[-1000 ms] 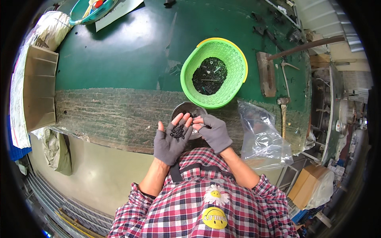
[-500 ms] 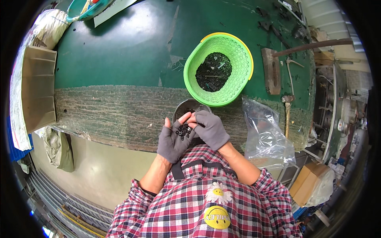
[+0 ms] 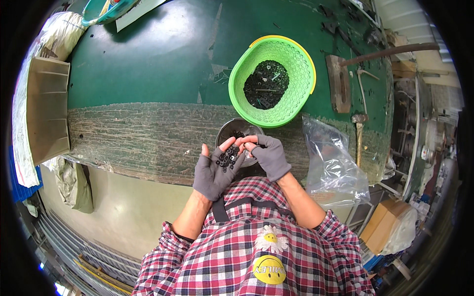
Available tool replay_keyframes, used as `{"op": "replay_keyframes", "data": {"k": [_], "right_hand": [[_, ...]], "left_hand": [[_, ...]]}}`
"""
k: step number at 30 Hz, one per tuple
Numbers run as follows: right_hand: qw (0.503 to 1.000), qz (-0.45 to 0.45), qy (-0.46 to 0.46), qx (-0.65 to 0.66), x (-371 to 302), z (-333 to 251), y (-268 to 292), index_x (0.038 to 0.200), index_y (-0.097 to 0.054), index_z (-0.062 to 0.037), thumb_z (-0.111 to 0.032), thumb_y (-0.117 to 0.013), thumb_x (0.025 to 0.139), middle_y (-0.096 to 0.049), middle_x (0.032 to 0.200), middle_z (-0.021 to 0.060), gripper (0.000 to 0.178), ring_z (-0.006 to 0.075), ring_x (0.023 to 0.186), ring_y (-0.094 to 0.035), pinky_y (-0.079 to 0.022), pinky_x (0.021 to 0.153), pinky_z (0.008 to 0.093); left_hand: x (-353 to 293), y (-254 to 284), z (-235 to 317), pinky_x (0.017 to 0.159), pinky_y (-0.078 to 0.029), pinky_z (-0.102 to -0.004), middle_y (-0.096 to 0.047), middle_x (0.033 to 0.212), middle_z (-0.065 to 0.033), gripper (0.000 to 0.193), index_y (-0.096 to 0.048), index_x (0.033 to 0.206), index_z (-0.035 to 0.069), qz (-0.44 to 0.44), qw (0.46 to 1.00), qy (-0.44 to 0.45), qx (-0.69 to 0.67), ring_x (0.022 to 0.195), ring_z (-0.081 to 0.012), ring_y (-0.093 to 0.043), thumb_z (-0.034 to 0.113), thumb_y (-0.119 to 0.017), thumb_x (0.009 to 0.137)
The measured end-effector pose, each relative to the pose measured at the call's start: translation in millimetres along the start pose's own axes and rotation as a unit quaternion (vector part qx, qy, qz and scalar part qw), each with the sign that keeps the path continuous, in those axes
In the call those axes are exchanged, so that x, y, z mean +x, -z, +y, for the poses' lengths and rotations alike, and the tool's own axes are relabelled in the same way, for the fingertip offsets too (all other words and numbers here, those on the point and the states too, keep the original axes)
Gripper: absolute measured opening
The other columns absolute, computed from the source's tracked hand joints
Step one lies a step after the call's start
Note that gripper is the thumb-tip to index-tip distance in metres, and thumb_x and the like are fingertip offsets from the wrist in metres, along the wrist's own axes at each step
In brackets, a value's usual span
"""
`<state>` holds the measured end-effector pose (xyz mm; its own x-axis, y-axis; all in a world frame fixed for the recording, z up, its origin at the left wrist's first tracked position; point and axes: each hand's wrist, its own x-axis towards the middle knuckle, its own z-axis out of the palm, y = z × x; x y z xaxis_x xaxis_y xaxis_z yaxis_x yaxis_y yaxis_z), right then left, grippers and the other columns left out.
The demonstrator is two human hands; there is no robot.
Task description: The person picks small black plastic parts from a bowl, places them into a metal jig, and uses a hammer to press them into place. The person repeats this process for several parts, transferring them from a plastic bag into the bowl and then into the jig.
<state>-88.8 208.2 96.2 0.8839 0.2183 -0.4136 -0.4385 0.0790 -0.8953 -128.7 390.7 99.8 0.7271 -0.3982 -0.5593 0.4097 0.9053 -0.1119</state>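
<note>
My left hand [image 3: 211, 176], in a grey fingerless glove, is turned palm up and cupped. A small heap of black nut-like rings [image 3: 227, 159] rests on its palm and fingers. Beside it my right hand [image 3: 272, 159], gloved alike, has its thumb and fingers pinched together at the left fingertips; what is between them is too small to tell. Both hands are over the near side of a round metal bowl [image 3: 223, 132], which holds more small black pieces and is partly hidden by them. Just beyond stands a green plastic basket [image 3: 299, 93] with a heap of black parts [image 3: 264, 81] inside.
Right of the basket lie a wooden block [image 3: 338, 84] with a long bar and a hammer [image 3: 359, 138]. A clear plastic bag [image 3: 328, 158] hangs over the table's near edge. At the left stands a beige bin [image 3: 48, 108]; a teal basin [image 3: 101, 17] is at the far left.
The right hand has shifted slightly right, its fingers still pinched by the left fingertips. The left hand has barely moved, and more of the metal bowl shows.
</note>
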Motion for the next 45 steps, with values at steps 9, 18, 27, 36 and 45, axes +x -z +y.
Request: {"op": "replay_keyframes", "data": {"k": [9, 18, 27, 36, 45], "right_hand": [[0.999, 0.008, -0.027, 0.028, -3, -7, -2, 0.104, -0.072, 0.0016, 0.001, -0.058, 0.092, -0.073, 0.095, 0.0048, 0.019, 0.0091, 0.083, -0.067, -0.052, 0.07, 0.0214], [1.0, 0.002, -0.001, 0.024, -4, -4, 2, 0.101, -0.07, 0.0031, -0.001, -0.06, 0.092, -0.072, 0.093, 0.0052, 0.014, 0.0107, 0.084, -0.066, -0.053, 0.076, 0.0236], [0.996, 0.018, -0.012, 0.084, -7, -12, 2, 0.1, -0.066, 0.0032, 0.001, -0.059, 0.093, -0.072, 0.095, 0.0076, 0.01, 0.0121, 0.084, -0.067, -0.054, 0.077, 0.0256], [0.997, 0.042, -0.034, 0.049, -7, -11, 9, 0.1, -0.066, 0.0021, -0.004, -0.059, 0.094, -0.07, 0.093, 0.007, 0.01, 0.0104, 0.079, -0.065, -0.051, 0.068, 0.0231], [0.991, 0.041, -0.072, 0.103, -141, -89, 58, 0.08, -0.063, 0.0019, -0.004, -0.068, 0.086, -0.064, 0.072, 0.0122, 0.009, 0.0109, 0.053, -0.054, -0.042, 0.047, 0.0241]], "left_hand": [[-1, -2, 1, 0.118, -0.035, -0.0446, -0.043, 0.147, -0.024, 0.077, -0.034, 0.147, -0.005, -0.011, 1.0, 0.004, 0.014, 0.136, -0.0328, -0.045, 0.056, -0.04, 0.101], [3, -4, 1, 0.117, -0.037, -0.0448, -0.039, 0.15, -0.0247, 0.074, -0.034, 0.147, -0.006, -0.007, 0.999, -0.015, 0.037, 0.135, -0.0337, -0.046, 0.052, -0.043, 0.102], [10, -3, -1, 0.114, -0.041, -0.0461, -0.038, 0.149, -0.0274, 0.07, -0.033, 0.145, -0.006, -0.003, 0.999, 0.002, 0.039, 0.135, -0.0365, -0.046, 0.049, -0.039, 0.104], [13, -5, 0, 0.114, -0.042, -0.0439, -0.04, 0.147, -0.0276, 0.052, -0.037, 0.143, -0.009, 0.0, 0.999, 0.014, 0.04, 0.135, -0.0359, -0.045, 0.025, -0.045, 0.104], [22, 2, -2, 0.111, -0.047, -0.0359, -0.05, 0.137, -0.0259, 0.04, -0.042, 0.137, -0.012, 0.104, 0.987, 0.01, 0.124, 0.13, -0.0332, -0.052, -0.007, -0.042, 0.097]]}}
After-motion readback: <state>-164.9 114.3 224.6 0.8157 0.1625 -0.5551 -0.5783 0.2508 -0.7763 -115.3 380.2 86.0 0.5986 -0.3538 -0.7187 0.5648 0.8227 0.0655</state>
